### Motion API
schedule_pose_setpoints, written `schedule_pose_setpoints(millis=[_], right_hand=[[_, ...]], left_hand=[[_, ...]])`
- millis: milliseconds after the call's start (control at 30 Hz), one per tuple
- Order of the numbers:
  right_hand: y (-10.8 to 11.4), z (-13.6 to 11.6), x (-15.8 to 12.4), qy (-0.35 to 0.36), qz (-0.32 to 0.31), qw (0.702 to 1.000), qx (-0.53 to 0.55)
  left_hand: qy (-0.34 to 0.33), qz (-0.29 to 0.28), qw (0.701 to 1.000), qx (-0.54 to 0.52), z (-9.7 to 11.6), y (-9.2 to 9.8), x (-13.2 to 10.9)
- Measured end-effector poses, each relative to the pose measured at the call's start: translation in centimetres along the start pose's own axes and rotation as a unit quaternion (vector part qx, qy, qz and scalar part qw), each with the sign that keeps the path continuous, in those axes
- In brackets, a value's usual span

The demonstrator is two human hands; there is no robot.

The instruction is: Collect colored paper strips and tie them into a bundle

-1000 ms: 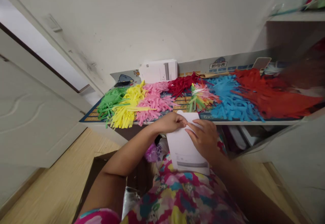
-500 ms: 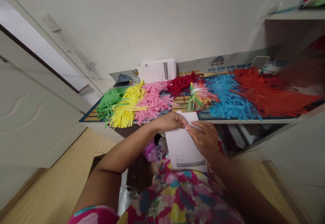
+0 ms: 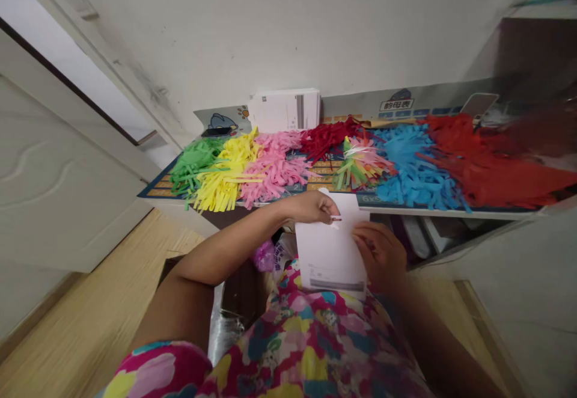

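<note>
- White card sheet (image 3: 331,247) stands in front of the desk (image 3: 500,213), between the hands, its lower printed end against the patterned garment (image 3: 311,338) and its top by the desk's near edge.
- Green paper strips (image 3: 198,160) lie at the desk's left end, with yellow paper strips (image 3: 229,172) touching them.
- Left forearm (image 3: 243,235) slants up and inward from a bent elbow.
- Pink paper strips (image 3: 274,166) adjoin the yellow ones; behind them a stack of white cards (image 3: 282,112) leans on the wall.
- Left hand (image 3: 311,207) lies across the card's upper part, fingers curled, tips drawn toward the thumb. Something small and reddish shows at the tips; whether the grip is clamped on it I cannot tell.
- Dark red paper strips (image 3: 327,137) lie beyond a multicoloured tassel (image 3: 360,166).
- Right hand (image 3: 381,252), blurred, is at the card's right edge, fingers bent and pointing inward; whether its grip is clamped on the card I cannot tell.
- Blue paper strips (image 3: 410,163) lie next, then red paper strips (image 3: 491,166) farthest right.
</note>
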State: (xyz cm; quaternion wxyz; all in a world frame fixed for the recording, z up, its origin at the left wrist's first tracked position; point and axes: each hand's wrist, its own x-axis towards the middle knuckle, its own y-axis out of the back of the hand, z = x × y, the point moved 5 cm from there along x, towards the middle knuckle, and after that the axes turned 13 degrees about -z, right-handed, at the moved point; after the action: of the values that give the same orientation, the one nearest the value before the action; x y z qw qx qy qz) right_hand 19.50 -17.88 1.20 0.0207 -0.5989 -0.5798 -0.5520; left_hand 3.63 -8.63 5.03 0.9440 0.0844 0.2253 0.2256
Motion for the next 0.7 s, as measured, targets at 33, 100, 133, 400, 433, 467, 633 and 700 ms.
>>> schedule_pose_setpoints(millis=[33,100,133,400,433,467,633,700], right_hand=[[-0.4,-0.2,0.3,0.007,-0.004,1.000,-0.022],[-1.2,-0.6,1.2,0.026,-0.010,0.998,-0.063],[-1.6,-0.8,1.6,0.031,-0.010,0.997,-0.077],[-2.1,-0.8,-0.8,0.060,-0.300,0.945,0.113],[-2.1,-0.6,-1.7,0.056,-0.354,0.925,0.123],[-1.7,-0.2,-2.2,0.037,-0.371,0.919,0.128],[1.9,3.8,-1.6,-0.218,-0.044,0.953,0.204],[1.4,4.2,-0.7,-0.240,-0.034,0.927,0.288]], left_hand=[[0.000,-0.007,1.000,0.007,0.2,-0.1,0.1],[-0.001,-0.016,1.000,0.012,0.5,-0.3,0.2],[0.001,-0.015,1.000,0.014,0.6,-0.3,0.2],[0.012,0.035,0.998,0.048,-0.1,0.6,0.0],[0.010,0.030,0.998,0.061,0.0,0.5,-0.2],[0.006,0.016,0.996,0.083,0.2,0.2,-0.4],[-0.077,-0.076,0.957,0.269,3.1,-3.4,-2.2],[-0.098,-0.052,0.939,0.326,4.0,-4.5,-2.8]])
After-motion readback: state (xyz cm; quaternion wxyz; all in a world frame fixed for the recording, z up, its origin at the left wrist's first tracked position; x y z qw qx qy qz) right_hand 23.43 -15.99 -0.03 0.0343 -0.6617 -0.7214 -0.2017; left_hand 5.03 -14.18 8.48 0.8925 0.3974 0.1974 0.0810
